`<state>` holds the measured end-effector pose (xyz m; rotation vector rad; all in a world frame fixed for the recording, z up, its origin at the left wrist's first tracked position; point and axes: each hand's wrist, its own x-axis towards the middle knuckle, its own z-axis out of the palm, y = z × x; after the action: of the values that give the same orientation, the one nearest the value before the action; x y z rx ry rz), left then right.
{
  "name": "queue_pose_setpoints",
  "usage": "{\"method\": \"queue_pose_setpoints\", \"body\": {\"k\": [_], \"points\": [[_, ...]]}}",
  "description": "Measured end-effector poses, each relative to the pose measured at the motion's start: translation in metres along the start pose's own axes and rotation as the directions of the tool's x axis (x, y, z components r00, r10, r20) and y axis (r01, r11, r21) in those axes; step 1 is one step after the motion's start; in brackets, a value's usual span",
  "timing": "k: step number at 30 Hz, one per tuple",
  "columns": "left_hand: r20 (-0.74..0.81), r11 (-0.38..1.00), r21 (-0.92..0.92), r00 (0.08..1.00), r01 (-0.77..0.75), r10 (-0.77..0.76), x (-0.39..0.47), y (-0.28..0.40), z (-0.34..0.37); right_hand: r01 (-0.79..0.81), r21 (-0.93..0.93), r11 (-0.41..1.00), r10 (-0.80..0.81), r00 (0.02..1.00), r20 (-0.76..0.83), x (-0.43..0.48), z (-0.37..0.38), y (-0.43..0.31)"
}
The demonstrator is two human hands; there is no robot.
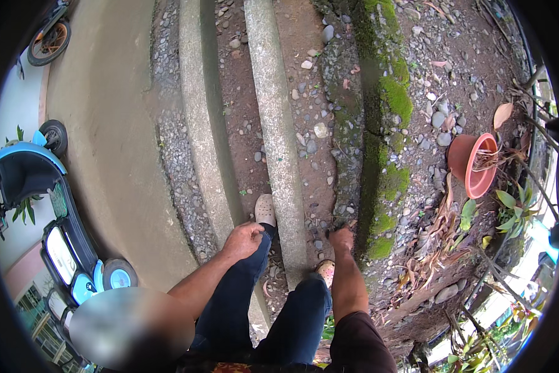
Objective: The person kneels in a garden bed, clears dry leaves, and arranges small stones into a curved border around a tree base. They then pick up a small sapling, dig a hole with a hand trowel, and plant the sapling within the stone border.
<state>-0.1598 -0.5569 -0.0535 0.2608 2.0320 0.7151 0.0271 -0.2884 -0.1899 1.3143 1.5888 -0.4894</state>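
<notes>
My left hand rests near my left knee, above the concrete beam with its fingers curled; whether it holds anything is not visible. My right hand reaches low beside the mossy concrete edge, its fingers bent down close to the gravelly soil. Something small and thin, perhaps a dry leaf or stalk, shows at its fingertips. Below me, one light clog stands between two long concrete beams; another patterned clog stands right of the second beam.
A tipped terracotta-coloured plastic pot holds dry stalks at the right, near dry leaves and loose stones. A blue and black scooter stands on the paving at the left. Another vehicle's wheel shows at the upper left.
</notes>
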Motion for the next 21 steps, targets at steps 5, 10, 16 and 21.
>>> {"method": "queue_pose_setpoints", "body": {"k": [5, 10, 16, 21], "points": [[0.05, 0.998, -0.063, 0.998, -0.022, 0.025, -0.011, 0.044, -0.022, 0.522, 0.11, 0.846, -0.515, 0.853, -0.086, -0.048, -0.08, -0.038], [0.045, 0.993, -0.06, 0.993, -0.105, 0.107, 0.025, 0.115, -0.07, 0.687, 0.49, 0.536, -0.475, 0.726, -0.498, -0.101, -0.22, -0.066], [0.028, 0.973, 0.092, 0.978, -0.21, 0.208, 0.095, 0.219, -0.126, 0.644, 0.174, 0.745, -0.123, 0.388, -0.913, -0.066, -0.354, -0.081], [0.077, 0.958, 0.18, 0.974, -0.222, 0.211, 0.139, 0.302, -0.146, 0.344, 0.332, 0.879, 0.007, 0.685, -0.729, -0.019, -0.402, -0.104]]}}
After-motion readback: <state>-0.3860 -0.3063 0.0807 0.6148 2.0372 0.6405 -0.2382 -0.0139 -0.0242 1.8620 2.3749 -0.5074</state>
